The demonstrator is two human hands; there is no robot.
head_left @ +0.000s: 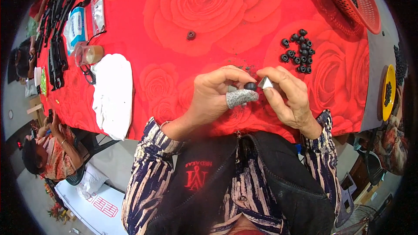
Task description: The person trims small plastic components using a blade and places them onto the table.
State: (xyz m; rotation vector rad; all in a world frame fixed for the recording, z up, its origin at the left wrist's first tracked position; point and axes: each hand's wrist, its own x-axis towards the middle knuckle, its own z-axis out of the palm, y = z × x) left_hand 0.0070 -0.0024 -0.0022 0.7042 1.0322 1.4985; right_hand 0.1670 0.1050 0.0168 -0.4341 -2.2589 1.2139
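My left hand (208, 93) pinches a small round black plastic part (250, 86) between thumb and index finger. A grey knitted finger sleeve (238, 99) covers the thumb. Close beside it, my right hand (291, 95) grips a small silver metal blade (266, 82) with a pointed, triangular look; its tip is close to the black part, and I cannot tell if they touch. Dark crumbs (247, 68) lie on the cloth just beyond my fingers. To the right of them sits a cluster of similar black parts (302, 52), and a single black part (191, 35) lies farther off.
A red rose-patterned tablecloth (165, 100) covers the table. At left are a white cloth (112, 91), scissors (89, 76), a plastic cup (94, 55), a tissue pack (77, 26) and long black strips (56, 56). At right stand a red basket (370, 11) and a yellow plate (385, 112). People sit nearby.
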